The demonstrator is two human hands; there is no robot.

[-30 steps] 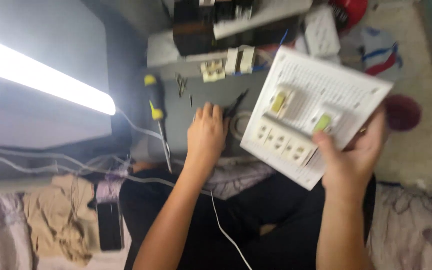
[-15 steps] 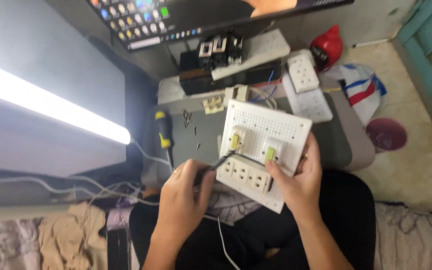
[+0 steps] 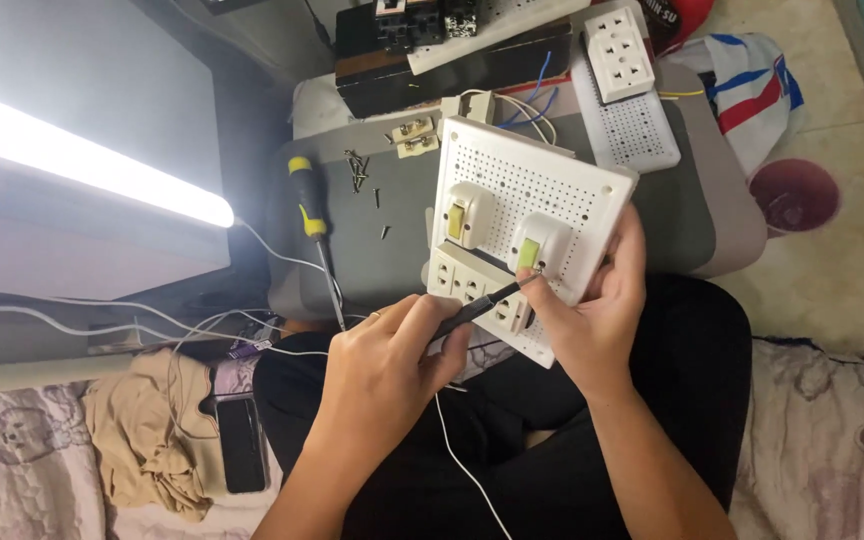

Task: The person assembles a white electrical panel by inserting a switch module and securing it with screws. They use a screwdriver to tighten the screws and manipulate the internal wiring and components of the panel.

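Observation:
My right hand (image 3: pixel 592 305) grips the lower right edge of a white perforated board (image 3: pixel 542 190), tilted over my lap. The board carries two white switch housings with yellow-green levers (image 3: pixel 530 250) and a white socket strip (image 3: pixel 472 290) along its lower edge. My left hand (image 3: pixel 387 365) is closed on a thin dark screwdriver (image 3: pixel 477 307). Its tip rests at the base of the right housing, next to my right thumb.
A grey work surface (image 3: pixel 402 240) holds a yellow-and-black screwdriver (image 3: pixel 310 210), several loose screws (image 3: pixel 357 170) and small terminal parts (image 3: pixel 412 135). Another perforated board with a white socket block (image 3: pixel 620 40) lies behind. A bright tube lamp (image 3: pixel 82 160) is on the left, a phone (image 3: pixel 242 440) and cloth (image 3: pixel 147 440) below it.
The board came down from high on the right to my lap. My left hand left the grey surface, took the thin screwdriver and brought its tip to the right housing.

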